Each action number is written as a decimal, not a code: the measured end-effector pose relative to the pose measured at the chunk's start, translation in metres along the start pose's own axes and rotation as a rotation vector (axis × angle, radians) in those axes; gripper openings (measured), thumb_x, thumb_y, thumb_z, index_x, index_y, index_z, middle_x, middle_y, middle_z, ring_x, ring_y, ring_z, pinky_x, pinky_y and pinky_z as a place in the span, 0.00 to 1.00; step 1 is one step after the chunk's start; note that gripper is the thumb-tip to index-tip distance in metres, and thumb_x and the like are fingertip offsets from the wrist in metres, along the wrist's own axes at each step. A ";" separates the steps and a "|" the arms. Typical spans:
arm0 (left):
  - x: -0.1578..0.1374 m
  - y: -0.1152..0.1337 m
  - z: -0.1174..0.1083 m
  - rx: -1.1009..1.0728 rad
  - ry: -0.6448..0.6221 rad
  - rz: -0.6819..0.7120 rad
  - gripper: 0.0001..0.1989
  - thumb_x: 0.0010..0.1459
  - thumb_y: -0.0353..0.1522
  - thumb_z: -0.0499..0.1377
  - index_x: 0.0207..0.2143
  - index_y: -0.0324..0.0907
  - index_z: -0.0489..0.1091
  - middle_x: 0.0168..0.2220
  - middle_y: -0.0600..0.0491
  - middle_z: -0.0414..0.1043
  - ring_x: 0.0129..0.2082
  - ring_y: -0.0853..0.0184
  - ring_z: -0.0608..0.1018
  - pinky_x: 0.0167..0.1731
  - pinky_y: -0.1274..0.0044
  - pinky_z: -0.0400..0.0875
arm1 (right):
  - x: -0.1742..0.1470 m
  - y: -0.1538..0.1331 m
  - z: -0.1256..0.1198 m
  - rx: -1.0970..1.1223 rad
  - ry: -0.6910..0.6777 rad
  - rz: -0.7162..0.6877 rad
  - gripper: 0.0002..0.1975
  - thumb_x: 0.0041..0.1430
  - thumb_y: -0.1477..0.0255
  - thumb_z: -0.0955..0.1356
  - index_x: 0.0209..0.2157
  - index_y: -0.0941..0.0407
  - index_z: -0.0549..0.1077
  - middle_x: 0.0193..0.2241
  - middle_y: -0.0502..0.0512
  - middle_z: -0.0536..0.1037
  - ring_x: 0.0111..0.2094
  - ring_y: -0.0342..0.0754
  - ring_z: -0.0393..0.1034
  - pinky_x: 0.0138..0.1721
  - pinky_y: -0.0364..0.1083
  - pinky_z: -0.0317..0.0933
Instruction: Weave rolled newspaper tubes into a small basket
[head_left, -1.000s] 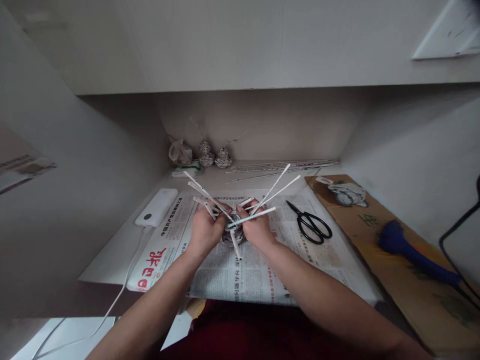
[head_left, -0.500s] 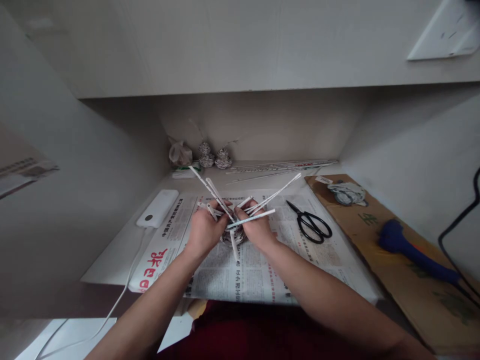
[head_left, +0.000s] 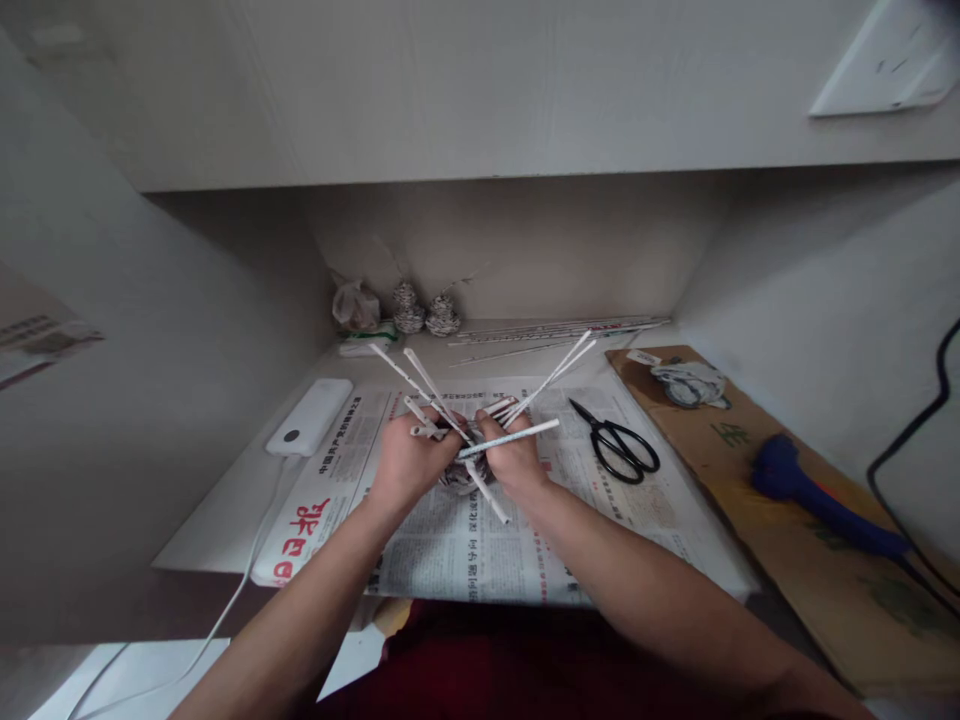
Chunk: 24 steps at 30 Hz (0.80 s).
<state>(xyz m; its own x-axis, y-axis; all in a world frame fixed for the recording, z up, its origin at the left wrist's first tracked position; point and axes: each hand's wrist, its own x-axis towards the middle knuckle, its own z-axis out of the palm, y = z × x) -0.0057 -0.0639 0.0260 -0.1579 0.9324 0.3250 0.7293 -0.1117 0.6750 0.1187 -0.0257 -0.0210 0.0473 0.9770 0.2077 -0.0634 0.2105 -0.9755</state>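
Fingers of the left hand and right hand grip a woven paper piece from both sides.
Fingertips press in at its upper part, among splayed paper sticks; it sits between the hands, over newspaper on the surface. It looks light; the sticks seem stiff lengthwise but likely to crease if bent sharply, so the denser woven body appears the safer hold.

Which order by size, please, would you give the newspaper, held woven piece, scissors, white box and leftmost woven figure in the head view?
1. Newspaper
2. Woven piece, sticks included, partly hidden
3. Scissors and white box: too alike to rank
4. Leftmost woven figure, though distance shrinks it
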 end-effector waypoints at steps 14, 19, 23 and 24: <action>0.005 -0.009 -0.008 -0.276 -0.043 -0.047 0.06 0.49 0.32 0.61 0.30 0.40 0.76 0.30 0.52 0.79 0.34 0.64 0.80 0.38 0.75 0.72 | -0.002 -0.009 -0.002 0.018 -0.177 0.001 0.06 0.51 0.68 0.69 0.31 0.54 0.73 0.29 0.52 0.78 0.32 0.49 0.74 0.34 0.45 0.66; 0.013 -0.007 -0.017 -0.234 -0.147 -0.063 0.12 0.54 0.37 0.58 0.34 0.38 0.77 0.28 0.51 0.78 0.31 0.63 0.79 0.33 0.76 0.71 | -0.003 -0.010 -0.001 -0.022 -0.145 -0.076 0.05 0.53 0.68 0.68 0.29 0.55 0.73 0.27 0.52 0.77 0.30 0.48 0.73 0.33 0.45 0.66; 0.017 -0.006 -0.018 -0.169 -0.180 -0.046 0.14 0.55 0.39 0.57 0.34 0.38 0.77 0.28 0.50 0.78 0.30 0.63 0.78 0.31 0.75 0.70 | -0.002 -0.011 -0.001 -0.055 -0.142 -0.072 0.05 0.53 0.68 0.67 0.29 0.56 0.72 0.26 0.52 0.77 0.29 0.48 0.72 0.30 0.44 0.65; 0.017 -0.005 -0.018 -0.172 -0.185 -0.032 0.13 0.54 0.38 0.58 0.35 0.39 0.77 0.29 0.50 0.78 0.31 0.63 0.78 0.32 0.75 0.71 | -0.002 -0.011 -0.001 -0.060 -0.133 -0.066 0.05 0.52 0.69 0.68 0.29 0.56 0.72 0.26 0.52 0.77 0.29 0.48 0.72 0.30 0.44 0.65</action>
<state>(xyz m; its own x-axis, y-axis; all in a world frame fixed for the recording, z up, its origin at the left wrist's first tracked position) -0.0241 -0.0537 0.0399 -0.0431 0.9818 0.1851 0.5997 -0.1227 0.7908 0.1204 -0.0299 -0.0105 -0.0836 0.9578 0.2752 -0.0049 0.2757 -0.9612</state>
